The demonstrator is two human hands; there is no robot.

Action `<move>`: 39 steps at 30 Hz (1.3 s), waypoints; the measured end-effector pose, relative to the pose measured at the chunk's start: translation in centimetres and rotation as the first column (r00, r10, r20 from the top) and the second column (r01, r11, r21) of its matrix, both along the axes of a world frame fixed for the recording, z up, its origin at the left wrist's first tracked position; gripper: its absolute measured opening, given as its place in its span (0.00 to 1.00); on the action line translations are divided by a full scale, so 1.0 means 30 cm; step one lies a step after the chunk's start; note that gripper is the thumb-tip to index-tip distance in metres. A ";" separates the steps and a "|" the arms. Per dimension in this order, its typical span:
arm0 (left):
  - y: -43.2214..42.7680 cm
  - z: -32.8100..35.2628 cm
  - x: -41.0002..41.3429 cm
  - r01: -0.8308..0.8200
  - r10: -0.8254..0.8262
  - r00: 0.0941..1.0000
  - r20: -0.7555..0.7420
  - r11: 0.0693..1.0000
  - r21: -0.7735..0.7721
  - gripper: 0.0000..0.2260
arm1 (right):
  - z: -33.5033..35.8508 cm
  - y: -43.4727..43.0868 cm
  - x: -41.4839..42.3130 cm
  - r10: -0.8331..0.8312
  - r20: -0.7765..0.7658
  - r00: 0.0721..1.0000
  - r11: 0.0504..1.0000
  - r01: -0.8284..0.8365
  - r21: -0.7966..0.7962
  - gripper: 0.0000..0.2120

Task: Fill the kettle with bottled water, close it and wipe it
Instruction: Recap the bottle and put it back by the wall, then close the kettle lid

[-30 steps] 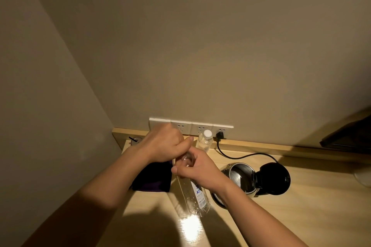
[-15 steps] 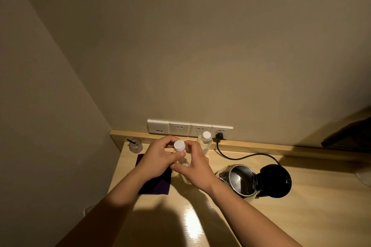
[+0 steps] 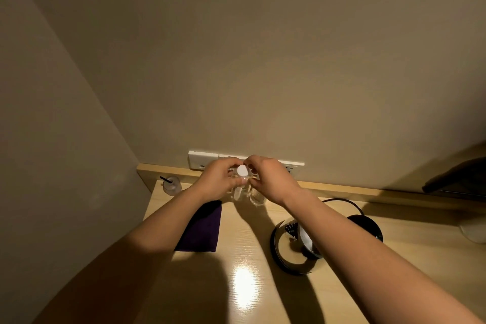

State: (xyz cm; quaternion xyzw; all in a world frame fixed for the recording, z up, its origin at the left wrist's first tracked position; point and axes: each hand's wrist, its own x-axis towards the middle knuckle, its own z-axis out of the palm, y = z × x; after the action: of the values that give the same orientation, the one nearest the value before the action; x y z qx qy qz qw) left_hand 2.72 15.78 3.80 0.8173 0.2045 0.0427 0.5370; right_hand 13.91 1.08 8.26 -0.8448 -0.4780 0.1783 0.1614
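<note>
A clear water bottle [image 3: 238,192] with a white cap [image 3: 242,171] stands upright at the back of the table, in front of the wall sockets. My left hand [image 3: 217,181] grips its neck from the left. My right hand [image 3: 268,179] holds it from the right, fingertips at the cap. A second clear bottle [image 3: 256,198] stands just right of it, mostly hidden under my right hand. The steel kettle [image 3: 292,247] sits further right and nearer to me, its black lid [image 3: 368,226] swung open. A dark purple cloth [image 3: 205,226] lies under my left forearm.
A small glass with a black straw [image 3: 171,185] stands in the back left corner. A white socket strip [image 3: 202,159] runs along the wall, and the kettle's black cord [image 3: 342,201] leads to it. A dark object [image 3: 457,176] sits at far right.
Both hands have carried the capped bottle away from me and stood it upright near the sockets. A second earlier it was tilted over the table.
</note>
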 end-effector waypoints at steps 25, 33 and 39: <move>-0.013 -0.055 -0.085 -0.132 0.131 0.991 0.029 0.991 0.034 0.40 | 0.206 -0.264 0.035 -0.142 -0.025 0.989 0.968 0.145 0.204 0.16; -0.368 -0.068 -0.213 -0.042 0.043 0.999 0.000 0.990 -0.137 0.39 | 0.271 -0.831 0.105 -0.414 -0.213 0.885 0.897 0.436 0.067 0.24; -0.514 -0.184 -0.078 0.167 -0.207 0.977 -0.058 0.901 -0.401 0.53 | 0.143 -0.959 0.102 -0.348 -0.444 0.826 0.935 0.338 -0.103 0.48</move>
State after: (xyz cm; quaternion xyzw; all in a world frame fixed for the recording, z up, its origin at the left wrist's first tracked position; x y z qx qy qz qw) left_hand 0.38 0.35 -1.72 0.7093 0.1559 -0.0917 0.6813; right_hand 16.97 -27.69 12.54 -0.8527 -0.2654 0.3442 0.2899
